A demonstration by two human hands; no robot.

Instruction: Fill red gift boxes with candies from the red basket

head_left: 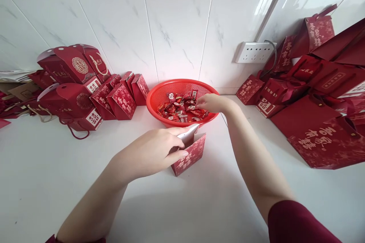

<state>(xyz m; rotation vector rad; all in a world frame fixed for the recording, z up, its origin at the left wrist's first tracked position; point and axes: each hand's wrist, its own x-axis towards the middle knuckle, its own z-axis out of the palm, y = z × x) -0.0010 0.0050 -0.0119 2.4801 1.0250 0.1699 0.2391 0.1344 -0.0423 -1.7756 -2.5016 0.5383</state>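
A red paper gift box (pixel 191 156) with pale Chinese lettering stands on the white counter, its top open and a white inner flap raised. My left hand (pixel 154 150) grips its left side, thumb on the front face and fingers at the opening. Just behind the box sits a red plastic colander (pixel 154 111) with red-wrapped candies (pixel 182 108) in it. Over its right rim reaches my right hand (pixel 211 103), fingers curled down at the candies. Whatever lies between those fingertips is too small and hidden to make out.
Several small red boxes (pixel 122 100) and larger handled boxes (pixel 74 66) stand at the left. Red gift bags and boxes (pixel 322 133) are piled at the right, near a white power strip (pixel 255 52) with a grey cable. A tiled wall (pixel 176 26) closes off the back.
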